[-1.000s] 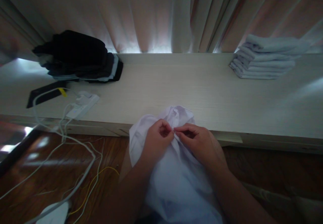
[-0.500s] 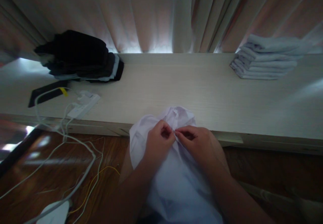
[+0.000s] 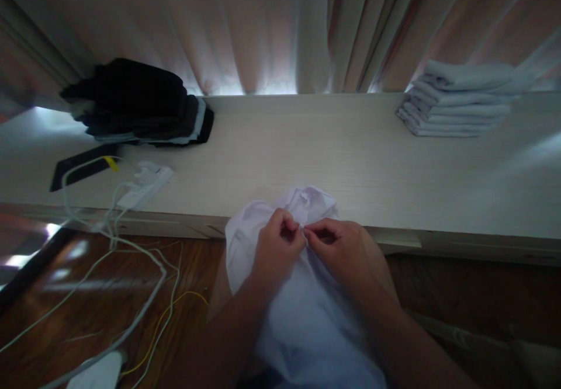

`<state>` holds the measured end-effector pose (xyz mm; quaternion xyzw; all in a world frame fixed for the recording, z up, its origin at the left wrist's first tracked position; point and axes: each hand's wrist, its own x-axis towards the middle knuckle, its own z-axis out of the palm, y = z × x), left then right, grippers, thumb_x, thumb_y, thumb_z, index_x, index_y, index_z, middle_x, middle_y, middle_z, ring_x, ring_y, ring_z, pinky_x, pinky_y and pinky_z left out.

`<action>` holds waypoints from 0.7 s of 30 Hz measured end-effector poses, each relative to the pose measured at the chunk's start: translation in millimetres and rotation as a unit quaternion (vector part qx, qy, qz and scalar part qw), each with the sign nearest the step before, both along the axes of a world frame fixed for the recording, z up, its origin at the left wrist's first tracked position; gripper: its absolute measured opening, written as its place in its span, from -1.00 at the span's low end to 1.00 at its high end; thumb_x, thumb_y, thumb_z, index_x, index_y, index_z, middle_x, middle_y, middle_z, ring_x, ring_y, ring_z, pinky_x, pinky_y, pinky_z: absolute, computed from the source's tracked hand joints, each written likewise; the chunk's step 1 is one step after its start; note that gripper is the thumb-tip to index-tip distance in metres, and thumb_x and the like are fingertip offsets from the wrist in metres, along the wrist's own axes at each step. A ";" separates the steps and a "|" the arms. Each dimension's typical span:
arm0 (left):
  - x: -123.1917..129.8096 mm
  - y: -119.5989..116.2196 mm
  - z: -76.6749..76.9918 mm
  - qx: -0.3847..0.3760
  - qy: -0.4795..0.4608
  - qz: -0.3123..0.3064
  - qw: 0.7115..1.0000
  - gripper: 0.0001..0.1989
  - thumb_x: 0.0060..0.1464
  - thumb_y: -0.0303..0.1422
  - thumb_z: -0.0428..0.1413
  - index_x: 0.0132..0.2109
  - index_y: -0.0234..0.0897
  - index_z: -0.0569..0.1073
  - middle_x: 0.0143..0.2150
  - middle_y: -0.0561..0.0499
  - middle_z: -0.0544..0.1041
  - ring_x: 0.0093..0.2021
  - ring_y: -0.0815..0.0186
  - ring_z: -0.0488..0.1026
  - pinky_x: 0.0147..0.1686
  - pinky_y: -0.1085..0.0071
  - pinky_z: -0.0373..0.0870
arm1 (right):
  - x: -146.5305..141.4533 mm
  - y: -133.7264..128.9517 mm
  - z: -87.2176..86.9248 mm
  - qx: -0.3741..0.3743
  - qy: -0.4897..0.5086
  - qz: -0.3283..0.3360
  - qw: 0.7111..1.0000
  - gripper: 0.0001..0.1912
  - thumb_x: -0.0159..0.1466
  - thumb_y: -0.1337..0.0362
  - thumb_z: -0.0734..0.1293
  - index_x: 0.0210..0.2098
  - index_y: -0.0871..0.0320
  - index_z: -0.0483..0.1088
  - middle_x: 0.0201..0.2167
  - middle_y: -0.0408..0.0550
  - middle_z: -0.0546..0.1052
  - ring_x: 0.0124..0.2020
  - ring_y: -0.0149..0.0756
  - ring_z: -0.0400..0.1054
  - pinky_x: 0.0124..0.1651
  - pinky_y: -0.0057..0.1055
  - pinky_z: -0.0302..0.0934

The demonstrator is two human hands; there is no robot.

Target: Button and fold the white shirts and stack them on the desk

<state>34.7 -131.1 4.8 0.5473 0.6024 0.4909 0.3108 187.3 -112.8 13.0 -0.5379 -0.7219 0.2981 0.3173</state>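
A white cloth garment (image 3: 307,313) lies over my lap, its bunched top against the front edge of the light wooden surface. My left hand (image 3: 283,240) pinches the cloth near its upper middle, thumb and finger pressed together. Close beside it on the right, my right hand (image 3: 335,243) pinches the same part, the fingertips almost touching those of my left hand. Whatever small detail lies between the fingertips is too small to make out.
Dark folded clothes (image 3: 140,100) are stacked at the back left of the surface (image 3: 298,149), folded white clothes (image 3: 460,100) at the right. A power strip (image 3: 146,187), a dark flat object (image 3: 81,167) and cables lie left. Curtains (image 3: 263,33) hang behind.
The view has shifted very slightly. Both hands keep their pinch on the white garment in nearly the same place.
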 end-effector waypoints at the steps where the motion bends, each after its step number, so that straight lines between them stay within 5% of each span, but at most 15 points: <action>1: 1.1 0.5 0.3 -0.010 -0.010 0.001 1.000 -0.84 -0.05 -0.52 0.15 -0.39 -0.22 0.30 -0.48 0.17 0.36 -0.48 0.45 0.34 -0.44 0.54 0.24 | -1.3 0.4 -1.9 -0.005 0.018 -0.007 1.000 -0.84 0.20 0.17 0.37 -0.33 0.03 0.61 -0.41 -0.05 0.64 -0.42 -0.21 0.50 -0.33 -0.36 0.31; 6: 6.1 1.3 0.9 -0.060 -0.012 0.005 0.998 -0.95 0.02 -0.43 0.18 -0.32 -0.27 0.45 -0.41 0.08 0.54 -0.40 0.38 0.48 -0.36 0.51 0.35 | -3.8 2.0 -9.9 -0.024 0.071 -0.052 0.996 -0.90 0.17 0.23 0.38 -0.40 0.08 0.55 -0.46 -0.09 0.61 -0.45 -0.27 0.48 -0.34 -0.41 0.31; 12: 8.0 -1.7 -0.1 -0.021 0.048 -0.013 0.999 -0.91 0.10 -0.40 0.15 -0.34 -0.28 0.54 -0.39 0.06 0.58 -0.37 0.39 0.48 -0.32 0.52 0.36 | -1.0 3.5 -14.0 -0.016 0.094 -0.046 0.994 -0.90 0.18 0.22 0.38 -0.38 0.10 0.53 -0.44 -0.10 0.60 -0.42 -0.28 0.47 -0.30 -0.41 0.32; 21: 6.4 1.0 -1.6 -0.020 0.089 -0.009 0.996 -0.92 0.09 -0.44 0.14 -0.33 -0.29 0.54 -0.40 0.06 0.56 -0.40 0.41 0.46 -0.34 0.53 0.35 | -3.2 3.9 -9.6 -0.011 0.026 -0.032 0.999 -0.85 0.23 0.17 0.36 -0.34 0.07 0.55 -0.40 -0.08 0.62 -0.40 -0.29 0.48 -0.28 -0.43 0.30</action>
